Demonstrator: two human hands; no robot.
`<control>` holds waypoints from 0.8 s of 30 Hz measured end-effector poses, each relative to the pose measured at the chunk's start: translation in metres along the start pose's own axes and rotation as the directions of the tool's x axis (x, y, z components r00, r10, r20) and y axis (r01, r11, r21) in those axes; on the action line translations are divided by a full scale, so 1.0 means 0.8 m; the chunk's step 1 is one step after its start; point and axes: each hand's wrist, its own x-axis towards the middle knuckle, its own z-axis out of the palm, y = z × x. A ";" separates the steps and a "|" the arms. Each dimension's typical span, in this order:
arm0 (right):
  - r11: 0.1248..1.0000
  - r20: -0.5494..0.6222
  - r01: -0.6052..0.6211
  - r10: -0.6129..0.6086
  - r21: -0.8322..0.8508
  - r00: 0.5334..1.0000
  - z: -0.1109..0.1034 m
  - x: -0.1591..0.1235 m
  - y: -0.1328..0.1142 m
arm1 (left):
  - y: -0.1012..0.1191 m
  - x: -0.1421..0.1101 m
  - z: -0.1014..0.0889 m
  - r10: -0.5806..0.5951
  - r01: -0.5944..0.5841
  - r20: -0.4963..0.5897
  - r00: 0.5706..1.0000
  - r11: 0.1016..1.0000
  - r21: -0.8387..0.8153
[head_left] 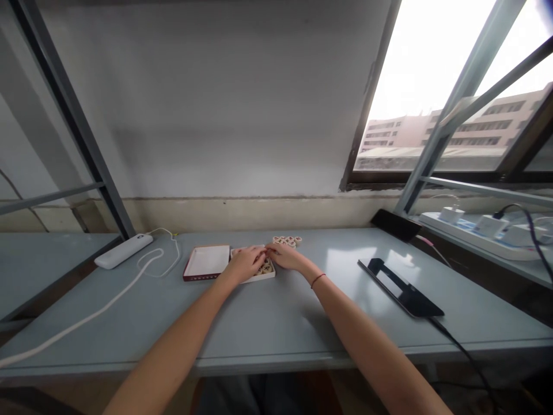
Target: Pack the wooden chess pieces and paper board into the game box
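Observation:
My left hand (245,263) lies over a white box tray (268,274) that holds round wooden game pieces (264,267), fingers bent down onto them. My right hand (286,255) reaches in from the right, fingertips at the tray's far edge beside the left hand's fingers. Whether either hand pinches a piece is hidden. A small cluster of loose round pieces (287,240) lies just behind the right hand. The box lid (207,262), red-edged with a white inside, sits open side up to the left of the tray. A thin red band circles my right wrist.
A white power bank (123,251) with a white cable (108,300) lies at the left. A dark tablet (400,286) with a black cable rests at the right. A power strip (479,233) with plugs sits on the sill by the window. A grey metal frame post stands at left.

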 end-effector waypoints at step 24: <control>0.762 -0.224 -0.647 0.624 -0.043 0.749 -0.056 -0.036 0.083 | 0.004 -0.006 0.004 -0.059 0.055 0.095 0.994 0.998 0.040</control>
